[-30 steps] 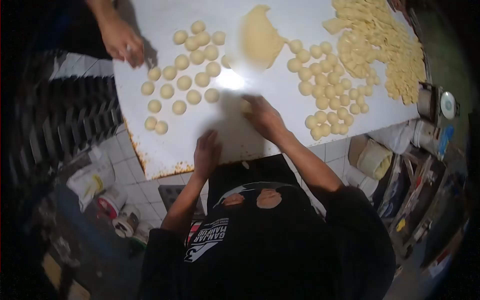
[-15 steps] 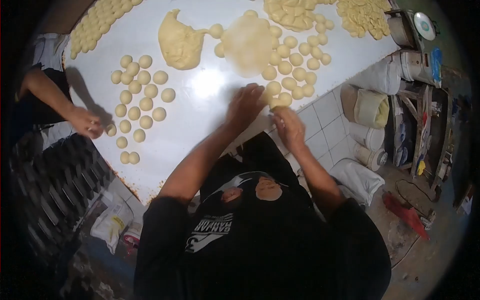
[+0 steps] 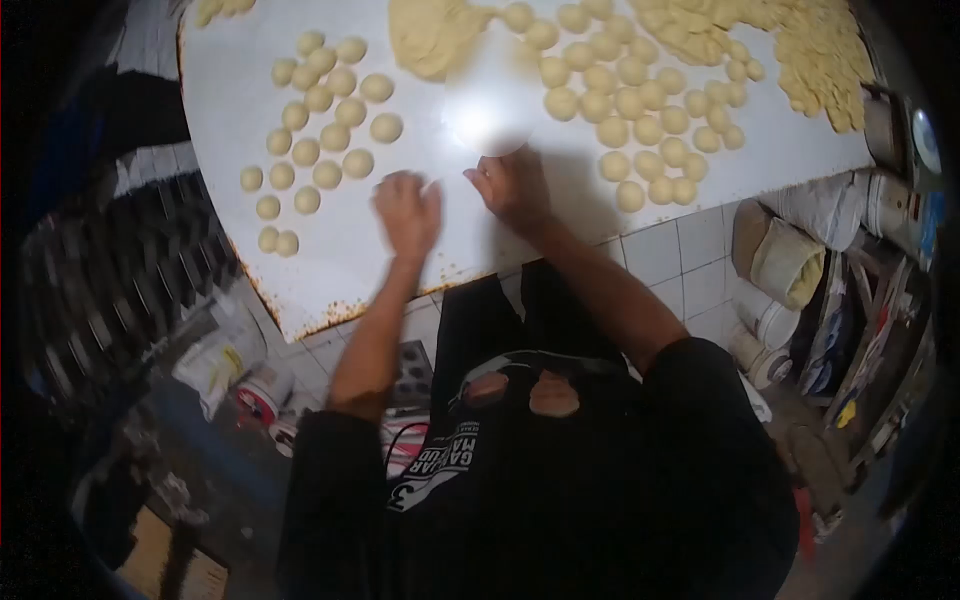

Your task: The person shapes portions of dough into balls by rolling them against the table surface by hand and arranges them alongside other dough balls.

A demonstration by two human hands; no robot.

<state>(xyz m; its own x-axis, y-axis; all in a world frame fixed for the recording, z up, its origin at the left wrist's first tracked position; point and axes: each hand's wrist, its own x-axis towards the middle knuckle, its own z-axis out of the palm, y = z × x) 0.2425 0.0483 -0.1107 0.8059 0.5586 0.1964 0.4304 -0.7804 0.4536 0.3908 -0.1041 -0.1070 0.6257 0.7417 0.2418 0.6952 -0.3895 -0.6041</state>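
My left hand (image 3: 408,215) is over the white tabletop, right of the left group of dough balls (image 3: 343,137). Its thumb stands apart from the bent, slightly blurred fingers, and no object shows in it. My right hand (image 3: 516,190) is at the near edge of a thin, round dough sheet (image 3: 508,115), partly lost in glare. The right thumb points left; the other fingers are curled and blurred, so their grip cannot be made out. A larger group of dough balls (image 3: 647,130) lies to the right. Behind the sheet sits a big dough lump (image 3: 430,35).
Heaped dough pieces (image 3: 825,65) cover the table's far right. The white table (image 3: 300,300) has a rusty near-left edge. Dark stacked trays or racks (image 3: 110,290) stand at left; tubs and a sack (image 3: 785,265) are at right.
Both hands have moved left, away from the right-hand dough balls, and are now apart. My view has shifted, and the other person's hand at the left is out of sight.
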